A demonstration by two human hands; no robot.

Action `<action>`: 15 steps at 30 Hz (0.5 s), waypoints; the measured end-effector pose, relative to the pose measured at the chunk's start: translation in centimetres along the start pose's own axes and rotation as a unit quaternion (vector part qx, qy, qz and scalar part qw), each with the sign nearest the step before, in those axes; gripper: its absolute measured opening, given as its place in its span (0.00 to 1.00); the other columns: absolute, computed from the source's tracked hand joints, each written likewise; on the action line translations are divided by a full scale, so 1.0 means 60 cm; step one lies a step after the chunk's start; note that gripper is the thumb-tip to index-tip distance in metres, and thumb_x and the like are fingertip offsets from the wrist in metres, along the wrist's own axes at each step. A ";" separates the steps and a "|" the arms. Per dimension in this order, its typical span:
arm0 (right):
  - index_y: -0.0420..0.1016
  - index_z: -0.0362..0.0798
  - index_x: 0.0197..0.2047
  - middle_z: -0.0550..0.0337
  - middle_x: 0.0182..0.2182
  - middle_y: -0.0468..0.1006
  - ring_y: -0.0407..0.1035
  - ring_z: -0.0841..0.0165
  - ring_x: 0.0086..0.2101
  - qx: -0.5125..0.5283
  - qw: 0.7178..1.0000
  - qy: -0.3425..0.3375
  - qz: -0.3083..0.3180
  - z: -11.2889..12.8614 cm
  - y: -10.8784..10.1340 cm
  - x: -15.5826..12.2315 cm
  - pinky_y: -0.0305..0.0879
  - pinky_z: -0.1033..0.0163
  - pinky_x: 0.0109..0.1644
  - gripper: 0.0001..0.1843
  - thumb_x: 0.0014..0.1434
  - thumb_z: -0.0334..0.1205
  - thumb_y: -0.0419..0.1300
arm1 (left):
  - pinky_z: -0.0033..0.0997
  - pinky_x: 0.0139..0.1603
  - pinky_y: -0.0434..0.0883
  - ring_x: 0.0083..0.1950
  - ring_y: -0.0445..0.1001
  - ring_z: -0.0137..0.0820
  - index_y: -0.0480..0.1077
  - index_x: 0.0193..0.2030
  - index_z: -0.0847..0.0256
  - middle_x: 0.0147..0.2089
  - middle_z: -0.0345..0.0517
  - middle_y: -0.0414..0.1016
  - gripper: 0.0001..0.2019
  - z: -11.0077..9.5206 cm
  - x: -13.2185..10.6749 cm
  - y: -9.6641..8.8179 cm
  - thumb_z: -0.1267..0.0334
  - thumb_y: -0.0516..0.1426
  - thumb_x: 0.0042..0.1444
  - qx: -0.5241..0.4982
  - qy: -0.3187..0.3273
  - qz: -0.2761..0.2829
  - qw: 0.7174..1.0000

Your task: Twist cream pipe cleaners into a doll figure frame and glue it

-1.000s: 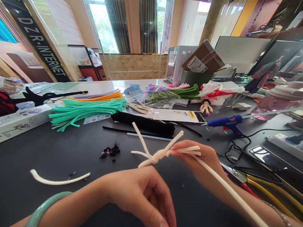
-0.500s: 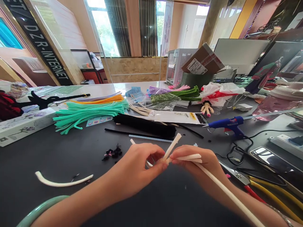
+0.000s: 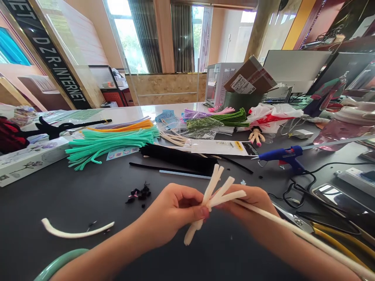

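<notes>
Between thumb and fingers, my left hand pinches a bundle of cream pipe cleaners where they cross. Several short ends fan out above the grip, and a thicker end sticks out below it. My right hand is closed behind the fanned ends; its fingertips are mostly hidden by the bundle. One long cream stem runs from there over my right forearm to the lower right. A curved cream piece lies on the table at the left, near some black scraps.
Across the table lie mint pipe cleaners, a black bundle and a white packet. To the right are a blue glue gun, yellow-handled scissors, cables and a phone. A small doll figure lies farther back.
The cream bundle has turned in my left hand, so more ends spread apart and a lower end shows. My right hand has shifted behind it, and the long stem lies flatter.
</notes>
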State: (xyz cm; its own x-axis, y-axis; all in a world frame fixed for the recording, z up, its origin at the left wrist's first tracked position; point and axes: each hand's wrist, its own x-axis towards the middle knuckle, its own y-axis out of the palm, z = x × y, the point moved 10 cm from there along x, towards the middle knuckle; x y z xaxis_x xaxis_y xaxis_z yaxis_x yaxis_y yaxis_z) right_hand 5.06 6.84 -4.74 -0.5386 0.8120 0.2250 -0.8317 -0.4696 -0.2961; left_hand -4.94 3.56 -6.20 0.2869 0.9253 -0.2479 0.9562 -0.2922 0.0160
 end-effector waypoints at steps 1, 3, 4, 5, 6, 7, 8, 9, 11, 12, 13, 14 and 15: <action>0.82 0.51 0.30 0.60 0.27 0.82 0.75 0.65 0.29 -0.002 1.000 -0.001 0.003 -0.002 0.001 0.000 0.69 0.66 0.33 0.08 0.55 0.36 0.60 | 0.24 0.28 0.62 0.26 0.64 0.26 0.74 0.25 0.66 0.23 0.42 0.68 0.10 -0.001 0.001 -0.001 0.60 0.61 0.45 -0.015 0.004 -0.005 1.000; 0.82 0.51 0.31 0.60 0.28 0.82 0.75 0.66 0.30 -0.004 1.000 -0.002 0.001 -0.006 0.002 -0.001 0.70 0.67 0.33 0.07 0.55 0.35 0.61 | 0.24 0.28 0.62 0.26 0.65 0.27 0.74 0.25 0.67 0.23 0.42 0.69 0.09 -0.003 0.002 -0.005 0.60 0.62 0.44 -0.031 0.016 -0.017 0.999; 0.82 0.51 0.31 0.60 0.29 0.82 0.75 0.66 0.29 -0.008 1.000 -0.001 -0.003 -0.007 0.002 -0.002 0.69 0.67 0.32 0.07 0.54 0.34 0.61 | 0.24 0.28 0.62 0.27 0.65 0.26 0.74 0.25 0.67 0.23 0.43 0.69 0.09 -0.004 0.002 -0.006 0.60 0.62 0.44 -0.034 0.023 -0.022 0.999; 0.82 0.51 0.31 0.60 0.29 0.82 0.75 0.66 0.29 -0.015 1.000 -0.001 -0.008 -0.008 0.002 -0.003 0.69 0.67 0.31 0.07 0.54 0.34 0.61 | 0.24 0.28 0.62 0.27 0.65 0.26 0.74 0.25 0.67 0.23 0.43 0.69 0.09 -0.005 0.002 -0.008 0.60 0.62 0.45 -0.033 0.030 -0.028 0.999; 0.82 0.51 0.31 0.60 0.28 0.82 0.75 0.67 0.28 -0.022 1.000 -0.004 -0.015 -0.006 0.001 -0.004 0.69 0.68 0.30 0.07 0.54 0.34 0.61 | 0.24 0.28 0.62 0.27 0.65 0.27 0.74 0.25 0.67 0.23 0.43 0.69 0.10 -0.007 0.002 -0.010 0.60 0.62 0.45 -0.027 0.038 -0.034 0.998; 0.82 0.51 0.31 0.60 0.28 0.82 0.75 0.67 0.28 -0.027 0.999 -0.010 -0.019 -0.002 0.001 -0.004 0.69 0.68 0.30 0.07 0.54 0.34 0.61 | 0.24 0.28 0.63 0.27 0.65 0.27 0.74 0.26 0.67 0.23 0.43 0.69 0.10 -0.008 0.002 -0.013 0.60 0.62 0.45 -0.019 0.046 -0.043 0.998; 0.82 0.51 0.31 0.61 0.28 0.82 0.75 0.67 0.28 -0.029 0.999 -0.019 -0.022 0.002 0.002 -0.005 0.69 0.68 0.30 0.07 0.54 0.34 0.61 | 0.24 0.28 0.63 0.27 0.65 0.27 0.74 0.26 0.68 0.23 0.43 0.69 0.10 -0.009 0.001 -0.015 0.60 0.61 0.45 -0.008 0.055 -0.051 0.997; 0.82 0.52 0.31 0.61 0.28 0.82 0.75 0.68 0.28 -0.029 0.999 -0.027 -0.024 0.006 0.003 -0.006 0.69 0.69 0.31 0.08 0.54 0.33 0.61 | 0.25 0.28 0.63 0.27 0.65 0.27 0.74 0.26 0.68 0.24 0.43 0.69 0.10 -0.011 0.000 -0.017 0.60 0.61 0.45 0.006 0.064 -0.060 0.996; 0.82 0.52 0.31 0.62 0.28 0.83 0.76 0.68 0.29 -0.024 0.999 -0.037 -0.024 0.011 0.006 -0.007 0.70 0.69 0.32 0.08 0.54 0.33 0.62 | 0.25 0.27 0.63 0.26 0.65 0.27 0.73 0.26 0.67 0.23 0.43 0.68 0.10 -0.015 -0.003 -0.022 0.60 0.60 0.47 0.042 0.081 -0.081 0.993; 0.82 0.52 0.31 0.62 0.28 0.83 0.76 0.68 0.30 -0.021 0.999 -0.038 -0.027 0.011 0.006 -0.008 0.70 0.69 0.33 0.07 0.53 0.33 0.62 | 0.25 0.26 0.63 0.26 0.64 0.27 0.73 0.26 0.67 0.23 0.42 0.67 0.11 -0.017 -0.005 -0.024 0.59 0.59 0.48 0.062 0.086 -0.093 0.990; 0.82 0.51 0.31 0.62 0.28 0.83 0.76 0.67 0.31 -0.017 0.999 -0.037 -0.034 0.010 0.005 -0.008 0.70 0.69 0.33 0.07 0.53 0.33 0.62 | 0.25 0.24 0.62 0.25 0.64 0.27 0.73 0.26 0.67 0.22 0.42 0.67 0.11 -0.018 -0.007 -0.027 0.59 0.58 0.49 0.082 0.090 -0.106 0.987; 0.82 0.51 0.31 0.62 0.28 0.83 0.77 0.67 0.31 -0.015 0.999 -0.036 -0.038 0.008 0.004 -0.008 0.71 0.69 0.34 0.06 0.53 0.33 0.62 | 0.24 0.22 0.61 0.24 0.63 0.26 0.73 0.27 0.67 0.22 0.41 0.66 0.12 -0.020 -0.009 -0.029 0.58 0.58 0.49 0.105 0.094 -0.119 0.983; 0.82 0.50 0.32 0.61 0.28 0.83 0.77 0.66 0.32 -0.018 0.999 -0.035 -0.035 0.007 0.006 -0.008 0.71 0.69 0.34 0.06 0.52 0.34 0.63 | 0.24 0.21 0.61 0.23 0.62 0.26 0.73 0.27 0.66 0.22 0.41 0.65 0.12 -0.023 -0.011 -0.031 0.58 0.57 0.50 0.130 0.101 -0.133 0.977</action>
State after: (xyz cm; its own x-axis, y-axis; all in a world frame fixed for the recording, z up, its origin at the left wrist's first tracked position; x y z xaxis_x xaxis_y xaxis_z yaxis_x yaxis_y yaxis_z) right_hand 4.97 6.13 -4.59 -0.4886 0.8156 0.3098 -0.8627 -0.3986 -0.3112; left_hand -6.85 3.85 -4.72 0.0598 0.9981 -0.0136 0.9589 -0.0612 -0.2769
